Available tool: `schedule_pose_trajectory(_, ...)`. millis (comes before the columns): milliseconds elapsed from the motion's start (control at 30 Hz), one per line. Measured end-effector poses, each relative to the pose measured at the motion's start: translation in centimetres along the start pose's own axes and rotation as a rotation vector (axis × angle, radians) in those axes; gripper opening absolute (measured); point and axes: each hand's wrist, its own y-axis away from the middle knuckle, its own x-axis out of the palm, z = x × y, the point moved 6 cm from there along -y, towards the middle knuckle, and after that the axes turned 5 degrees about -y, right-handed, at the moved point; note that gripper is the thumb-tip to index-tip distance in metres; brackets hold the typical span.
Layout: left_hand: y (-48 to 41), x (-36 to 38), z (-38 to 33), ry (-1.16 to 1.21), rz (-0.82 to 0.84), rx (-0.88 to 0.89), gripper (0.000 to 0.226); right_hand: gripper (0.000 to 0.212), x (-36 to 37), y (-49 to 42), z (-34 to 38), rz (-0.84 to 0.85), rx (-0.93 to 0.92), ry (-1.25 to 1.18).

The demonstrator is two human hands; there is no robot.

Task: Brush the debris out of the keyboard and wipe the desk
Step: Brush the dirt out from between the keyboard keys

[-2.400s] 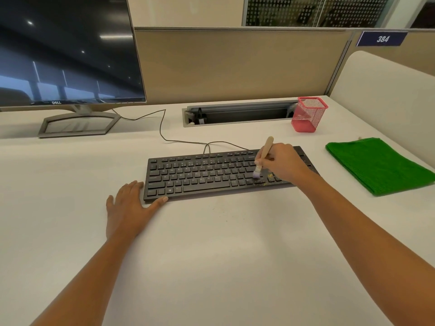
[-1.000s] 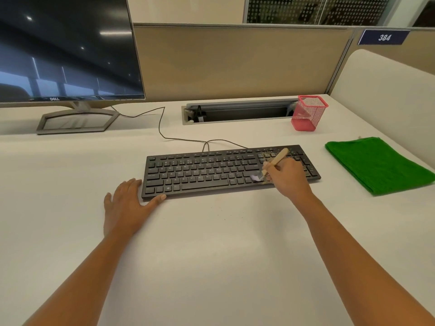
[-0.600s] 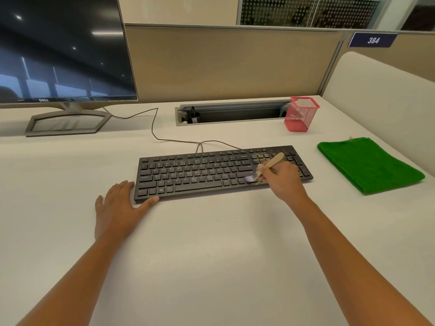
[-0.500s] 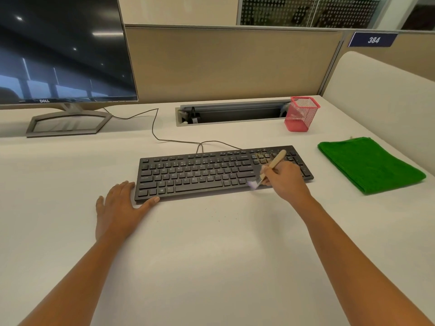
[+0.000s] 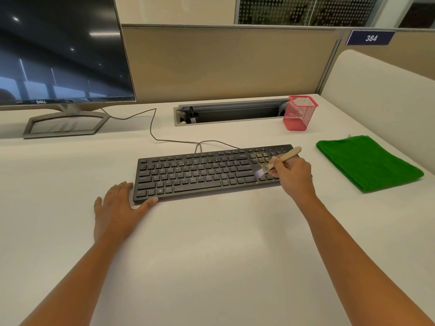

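Black wired keyboard (image 5: 200, 175) lies mid-surface (image 5: 211, 267), long side facing the person. Key legends too small to read; a Windows logo key shows in the bottom row, left.

R hand (image 5: 294, 177) grips a small brush (image 5: 283, 159) by its pale wooden handle, fingers curled round it. The handle tilts up and to the right. Pale lilac bristles touch the keys at the kbd's right part, just left of the hand.

Debris (image 5: 260, 158): yellow-brown specks on the keys beyond the bristles, toward the kbd's far right corner. A few faint specks on the surface in front of the kbd.

L hand (image 5: 117, 208) lies flat on the surface at the kbd's near left corner, fingers straight, holding nothing; thumb lies along the front edge.

Folded green cloth (image 5: 367, 162) to the right of the kbd, apart from it. Pink mesh pen cup (image 5: 299, 112) behind, beside a cable slot (image 5: 230, 112) in the surface. Kbd cable (image 5: 153, 128) runs back toward the monitor (image 5: 58, 48), far left, bezel marked "DELL", screen dark w/ reflections. Beige partition (image 5: 223, 60) at the back; blue tag (image 5: 370, 38) reads "384".
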Motion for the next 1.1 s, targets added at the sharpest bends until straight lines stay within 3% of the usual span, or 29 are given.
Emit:
schedule_pose_trajectory(267, 0.1, -0.1, -0.1, -0.009, 0.001, -0.002, 0.104, 0.033, 0.8, 0.3, -1.2, 0.086, 0.069, 0.058)
schedule_pose_trajectory(500, -0.1, 0.1, 0.1, -0.003, 0.002, -0.002, 0.106, 0.032, -0.3, -0.1, -0.5, -0.016, 0.010, -0.014)
schedule_pose_trajectory(700, 0.0, 0.1, 0.1, -0.004, 0.003, -0.004, 0.107, 0.031, 0.8, 0.9, -1.3, 0.044, 0.084, -0.019)
schedule_pose_trajectory(933, 0.0, 0.1, 0.1, 0.004, 0.001, -0.006, 0.107, 0.031, -0.3, 1.5, -1.3, -0.131, 0.041, -0.022)
schedule_pose_trajectory(1100, 0.0, 0.0, 0.0, 0.002, -0.001, -0.005, 0.108, 0.027, 2.1, 3.5, -0.4, -0.122, -0.019, -0.062)
